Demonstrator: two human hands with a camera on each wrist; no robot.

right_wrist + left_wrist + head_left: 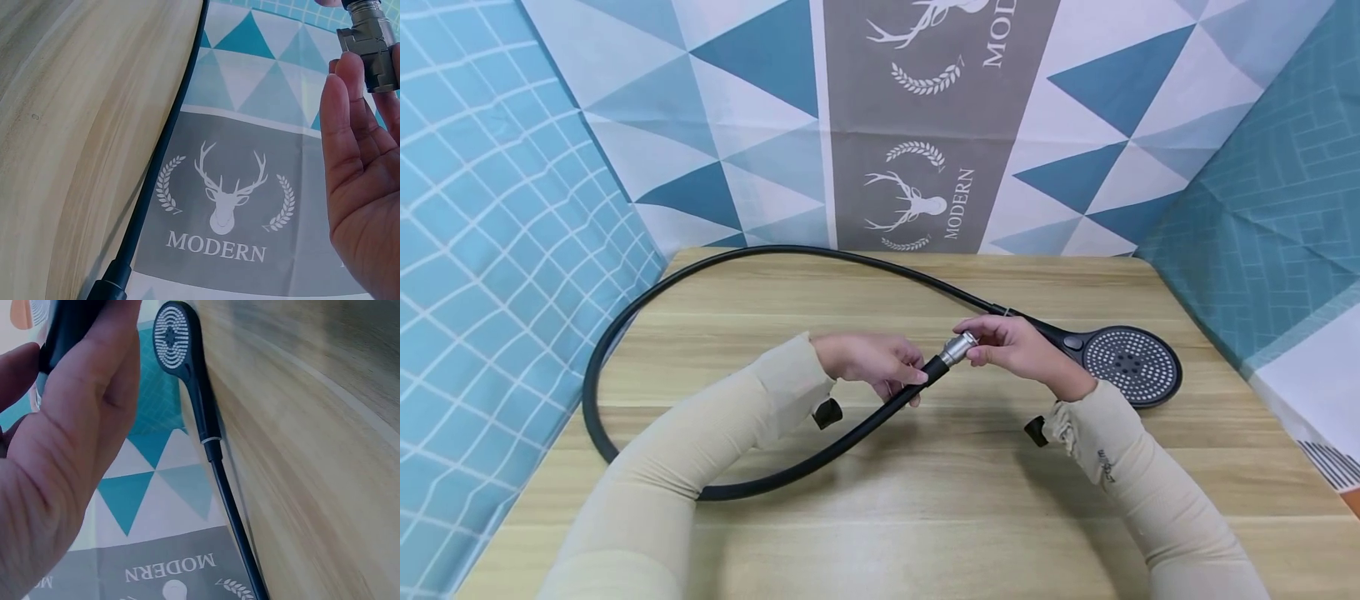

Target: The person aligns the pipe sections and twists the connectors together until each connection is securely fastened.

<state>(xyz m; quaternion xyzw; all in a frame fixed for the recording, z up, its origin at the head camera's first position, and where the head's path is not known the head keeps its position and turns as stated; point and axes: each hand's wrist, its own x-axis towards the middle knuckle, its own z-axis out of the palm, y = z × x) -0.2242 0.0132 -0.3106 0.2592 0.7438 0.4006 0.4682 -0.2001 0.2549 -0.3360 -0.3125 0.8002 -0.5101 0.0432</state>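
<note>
A black shower hose (805,468) loops over the wooden table, with a hand shower (1131,364) at its far end, spray face up. My left hand (880,365) grips the hose just behind its black end sleeve (936,369), thumb on top. From that sleeve projects a silver metal connector (958,348), raised over the table and angled up to the right. My right hand (1011,350) pinches the connector's free end between thumb and fingers. In the right wrist view, the connector's stepped metal body (369,50) shows at the fingertips.
The table (880,542) is backed by a patterned cloth (760,117) with deer prints. Blue tiled sheeting (497,250) stands along the left side, teal sheeting (1277,217) along the right. The hose's loop reaches the table's left edge.
</note>
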